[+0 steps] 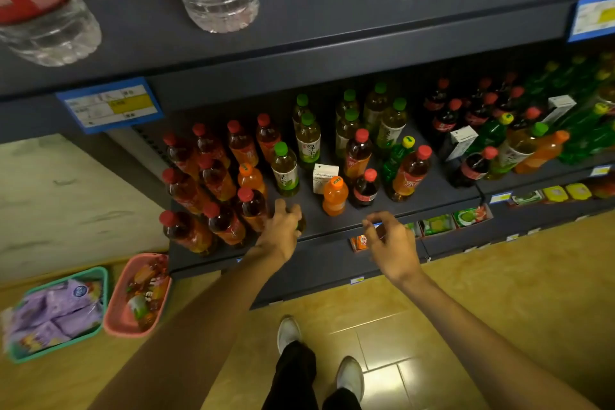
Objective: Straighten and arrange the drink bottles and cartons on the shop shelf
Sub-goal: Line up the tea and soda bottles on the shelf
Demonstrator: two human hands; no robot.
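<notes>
Down at the front lip of the dark grey metal shelf (432, 191), the left hand (281, 231) curls over the top of a small bottle (301, 225), gripping it; the hand hides nearly all of it, so its cap and label cannot be told. The right hand (392, 241) hovers just off the shelf's front edge, fingers loosely bent and holding nothing.

Left of the gripped bottle stands a tidy block of about a dozen amber tea bottles with red caps (216, 180), reaching to the shelf's left end. Behind it stands a pale green-tea bottle with a green cap (285, 170), one of seven or so. To its right stand a small orange soda bottle with an orange cap (334, 196), a white drink carton (322, 178) and a small dark cola bottle with a red cap (365, 189); two more white cartons stand farther right.

Bare shelf lies along the front edge between the gripped bottle and the orange soda bottle, and rightward past the cola.
</notes>
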